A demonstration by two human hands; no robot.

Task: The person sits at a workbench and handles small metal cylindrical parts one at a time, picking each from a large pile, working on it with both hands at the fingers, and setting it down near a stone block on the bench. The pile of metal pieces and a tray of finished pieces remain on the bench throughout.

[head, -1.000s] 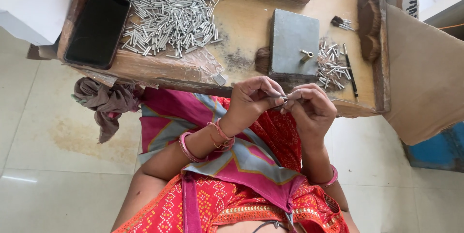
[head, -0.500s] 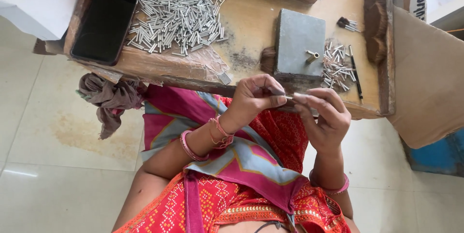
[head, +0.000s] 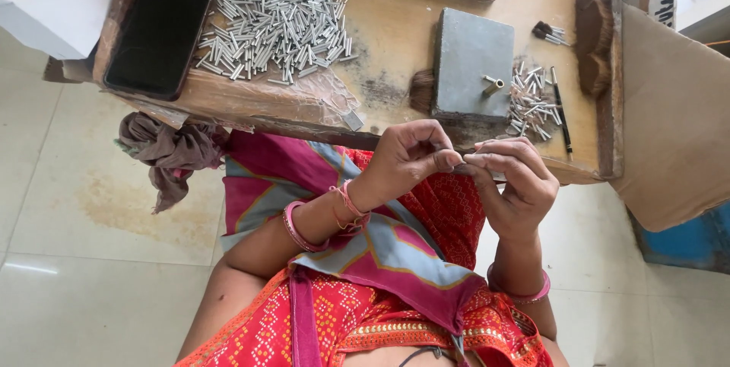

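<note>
My left hand (head: 407, 162) and my right hand (head: 511, 184) meet just above my lap, in front of the near edge of the low wooden table (head: 395, 32). The fingertips of both hands are pinched almost closed, and between them I hold a small metal piece (head: 461, 167). It is nearly hidden by my fingers, so I cannot tell its full shape; what shows seems to lie with its long axis across, from one hand to the other, roughly level with the table edge.

On the table just beyond my hands sits one grey metal block (head: 471, 63), lying flat, with one short brass-coloured tube (head: 493, 86) lying on its near right corner, touching it. Just to the right of the block lies a small heap of short metal tubes (head: 532, 101), too many and too tangled to count, pointing every way. One thin dark stick (head: 560, 108) lies beside that heap, its long axis running away from me.

Farther left, a much larger heap of the same silver tubes (head: 277, 13) spreads over the tabletop, loose and not in any container, well beyond counting. One black phone (head: 158, 34) lies flat at the left end, screen dark. One crumpled brown cloth (head: 171, 150) hangs off the table's near left corner. I wear several bangles (head: 304, 222) on my left wrist.
</note>
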